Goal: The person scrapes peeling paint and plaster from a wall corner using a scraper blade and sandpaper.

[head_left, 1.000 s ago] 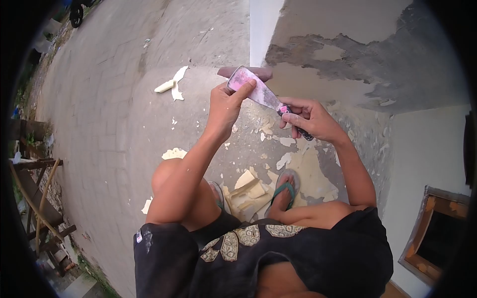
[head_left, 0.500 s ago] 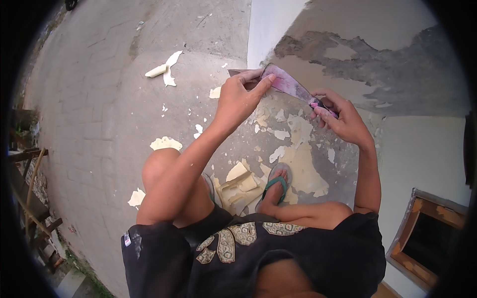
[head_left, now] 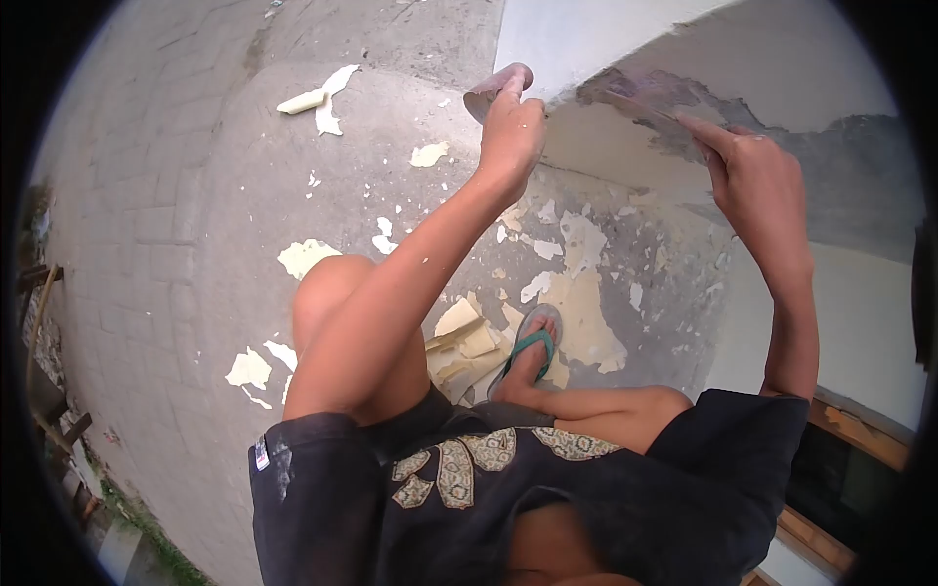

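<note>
My left hand (head_left: 513, 137) is closed on a curved, pinkish-brown sheet (head_left: 485, 98), with the index finger stretched along it. My right hand (head_left: 757, 176) is wrapped round the scraper, whose handle is hidden by the fingers. The scraper's blade (head_left: 640, 105) lies edge-on against the patchy grey part of the wall (head_left: 703, 103), its tip pointing left. Between the two hands is the pale lower corner of the wall.
Peeled paint flakes (head_left: 586, 244) litter the ground, and larger cream pieces (head_left: 464, 337) lie by my sandalled foot (head_left: 532, 352). A curled strip (head_left: 318, 100) lies farther off. A wooden frame (head_left: 850, 430) is at the right, wooden poles (head_left: 44, 313) at the left.
My left hand has let go of the scraper's blade and moved up with the sheet. My right hand has carried the scraper up and right to the wall, and its back now faces the camera.
</note>
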The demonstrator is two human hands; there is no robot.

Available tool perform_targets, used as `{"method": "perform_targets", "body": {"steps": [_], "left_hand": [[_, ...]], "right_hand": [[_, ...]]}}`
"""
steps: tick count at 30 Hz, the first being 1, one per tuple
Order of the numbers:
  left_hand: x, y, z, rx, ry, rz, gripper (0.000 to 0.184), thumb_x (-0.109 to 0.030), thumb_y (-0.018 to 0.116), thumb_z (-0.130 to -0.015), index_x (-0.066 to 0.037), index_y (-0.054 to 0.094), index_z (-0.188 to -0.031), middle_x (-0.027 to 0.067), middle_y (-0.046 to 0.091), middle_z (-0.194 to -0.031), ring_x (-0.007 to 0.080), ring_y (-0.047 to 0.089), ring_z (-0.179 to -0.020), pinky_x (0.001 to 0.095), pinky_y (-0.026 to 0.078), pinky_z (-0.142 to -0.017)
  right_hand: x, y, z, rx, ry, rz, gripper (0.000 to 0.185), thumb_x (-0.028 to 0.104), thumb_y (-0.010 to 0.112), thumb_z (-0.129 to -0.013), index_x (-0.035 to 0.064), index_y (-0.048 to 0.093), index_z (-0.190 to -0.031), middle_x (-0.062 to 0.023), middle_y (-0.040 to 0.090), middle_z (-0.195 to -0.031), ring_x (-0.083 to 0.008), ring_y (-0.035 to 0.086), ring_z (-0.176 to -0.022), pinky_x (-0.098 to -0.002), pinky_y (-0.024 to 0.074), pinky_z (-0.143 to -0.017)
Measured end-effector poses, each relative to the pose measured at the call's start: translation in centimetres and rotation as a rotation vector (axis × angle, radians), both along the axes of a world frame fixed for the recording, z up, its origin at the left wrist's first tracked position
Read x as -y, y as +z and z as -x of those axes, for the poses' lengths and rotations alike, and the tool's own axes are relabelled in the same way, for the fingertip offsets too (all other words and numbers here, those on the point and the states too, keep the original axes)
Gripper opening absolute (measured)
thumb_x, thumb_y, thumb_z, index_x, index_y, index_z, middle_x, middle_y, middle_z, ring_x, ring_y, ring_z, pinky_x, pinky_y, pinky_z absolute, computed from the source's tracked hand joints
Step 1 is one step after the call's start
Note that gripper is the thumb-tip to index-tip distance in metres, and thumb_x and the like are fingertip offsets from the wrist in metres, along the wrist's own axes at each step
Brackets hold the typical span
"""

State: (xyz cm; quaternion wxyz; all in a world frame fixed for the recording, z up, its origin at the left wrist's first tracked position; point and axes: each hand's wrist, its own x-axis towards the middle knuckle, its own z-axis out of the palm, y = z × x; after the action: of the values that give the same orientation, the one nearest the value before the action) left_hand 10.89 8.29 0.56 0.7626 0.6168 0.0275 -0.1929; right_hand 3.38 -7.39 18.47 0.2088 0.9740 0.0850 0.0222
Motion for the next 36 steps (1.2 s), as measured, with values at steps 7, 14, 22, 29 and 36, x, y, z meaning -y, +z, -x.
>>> {"method": "perform_targets", "body": {"steps": [7,14,22,29,36], "left_hand": [[1.3,-0.9,-0.3,-0.054,-0.015,0.142,0.059,-0.007,0.039,-0.094,0.003,0.022,-0.150,0.0212,0.034,-0.148,0.0249,0.042,-0.133,0.0338,0.035,-0.109],[0.7,0.3,-0.9,-0.056,-0.068,0.197,0.058,-0.009,0.040,-0.095,0.004,0.024,-0.149,0.0213,0.034,-0.148,0.0255,0.042,-0.133,0.0328,0.035,-0.110],[1.7,-0.2,-0.4,-0.087,-0.040,0.192,0.056,-0.020,0.034,-0.099,0.003,0.025,-0.149,0.0207,0.033,-0.149,0.0264,0.038,-0.137,0.0366,0.030,-0.114],[-0.1,0.4,-0.9,-0.079,-0.017,0.254,0.057,-0.026,0.032,-0.101,0.007,0.024,-0.147,0.0214,0.032,-0.149,0.0291,0.035,-0.139,0.0383,0.027,-0.116],[-0.5,1.2,-1.1,-0.107,-0.058,0.291,0.060,-0.029,0.035,-0.102,0.009,0.022,-0.147,0.0217,0.030,-0.150,0.0289,0.036,-0.138,0.0377,0.030,-0.115]], "right_hand": [[-2.8,-2.3,-1.6,-0.073,-0.023,0.136,0.039,0.002,0.056,-0.084,0.0166,0.069,-0.118,-0.0130,0.066,-0.074,-0.0279,0.065,-0.072,-0.0384,0.0529,-0.062],[-2.5,-2.4,-1.3,-0.027,-0.071,0.167,0.036,0.009,0.056,-0.090,0.0216,0.067,-0.121,-0.0106,0.063,-0.072,-0.0266,0.064,-0.068,-0.0385,0.0513,-0.059],[-1.8,-3.8,-1.6,-0.077,-0.042,0.181,0.044,0.002,0.057,-0.083,0.0213,0.067,-0.122,-0.0103,0.066,-0.075,-0.0257,0.067,-0.074,-0.0382,0.0544,-0.064],[-3.0,-2.3,-0.6,-0.055,-0.109,0.162,0.042,0.004,0.057,-0.084,0.0220,0.068,-0.120,-0.0100,0.066,-0.081,-0.0250,0.067,-0.081,-0.0380,0.0543,-0.064],[-2.2,-2.2,-0.3,0.053,-0.045,0.147,0.027,0.017,0.059,-0.092,0.0256,0.070,-0.116,-0.0069,0.061,-0.074,-0.0245,0.063,-0.071,-0.0371,0.0491,-0.058]]}}
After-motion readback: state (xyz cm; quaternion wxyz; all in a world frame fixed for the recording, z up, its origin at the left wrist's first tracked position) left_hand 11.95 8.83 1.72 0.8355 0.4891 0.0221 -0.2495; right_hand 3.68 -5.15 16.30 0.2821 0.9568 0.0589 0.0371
